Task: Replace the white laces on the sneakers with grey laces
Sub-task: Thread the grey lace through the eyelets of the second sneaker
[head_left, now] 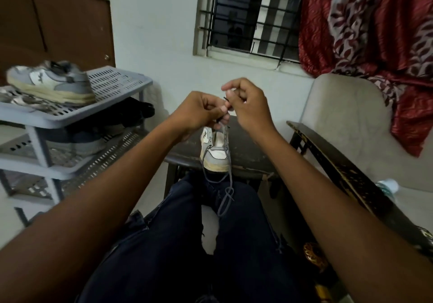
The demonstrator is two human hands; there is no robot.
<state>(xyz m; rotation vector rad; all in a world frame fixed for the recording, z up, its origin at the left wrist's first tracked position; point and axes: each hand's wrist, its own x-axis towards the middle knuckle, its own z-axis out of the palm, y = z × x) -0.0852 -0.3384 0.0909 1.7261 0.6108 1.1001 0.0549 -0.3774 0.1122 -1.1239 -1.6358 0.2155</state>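
Observation:
A grey and white sneaker (216, 151) stands on a dark wooden stool (248, 155) in front of my knees, heel towards me. A grey lace (226, 194) hangs from it in loose loops over my jeans. My left hand (198, 113) grips the top of the sneaker and the lace there. Just above, my right hand (246, 102) pinches the dark tip of the grey lace between thumb and fingers. The second sneaker (52, 82) rests on its sole on the top shelf of a grey plastic rack (117, 85), with a dark lace in it.
The rack at the left holds dark shoes (133, 112) on lower shelves. A cushioned chair (346, 115) with a dark wooden armrest stands at the right under a red patterned curtain (375, 26). A barred window (253, 14) is ahead.

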